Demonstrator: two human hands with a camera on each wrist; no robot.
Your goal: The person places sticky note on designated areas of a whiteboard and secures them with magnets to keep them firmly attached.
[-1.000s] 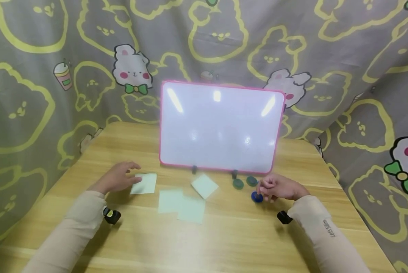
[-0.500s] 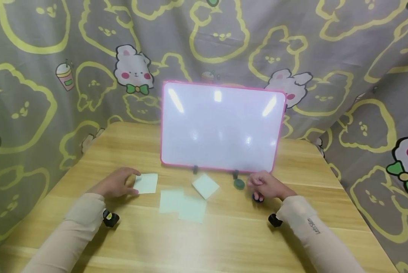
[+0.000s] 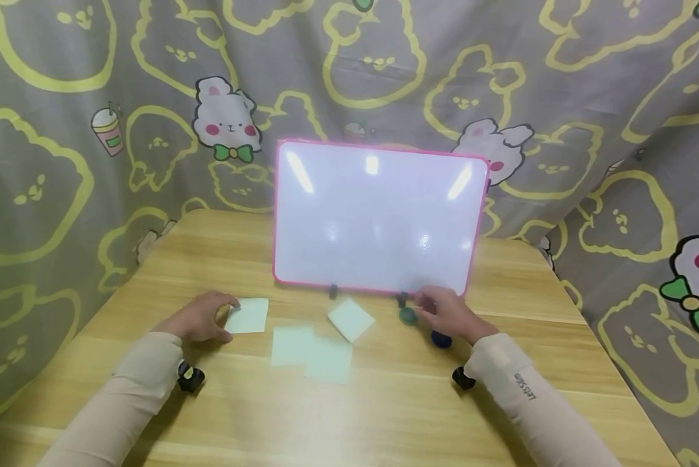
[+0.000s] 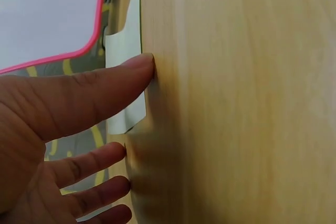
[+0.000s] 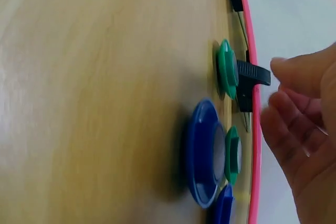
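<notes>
My left hand [image 3: 200, 318] is at the left edge of a pale square sticky note [image 3: 250, 316], fingers spread and loosely bent. In the left wrist view the thumb [image 4: 121, 80] reaches over the note's edge, seeming to touch it without pinching. Over round whiteboard magnets hovers my right hand [image 3: 448, 311], loosely curled and holding nothing. Beside its fingertips lies a green magnet [image 3: 408, 316], with a blue magnet [image 3: 441, 338] below the hand. The right wrist view shows a second green magnet [image 5: 233, 156] and a second blue one [image 5: 224, 204], both hidden by the hand in the head view.
A pink-framed whiteboard [image 3: 378, 214] leans upright at the back, on black feet [image 3: 333, 291]. Between the hands lie another sticky note [image 3: 351, 320] turned diagonally and two overlapping ones [image 3: 328, 359]. A patterned curtain [image 3: 302, 52] surrounds the wooden table [image 3: 384, 415].
My right hand has moved left from the blue magnet towards the green one near the board's foot. My left hand has shifted slightly down, its thumb moving off the note's middle to its edge.
</notes>
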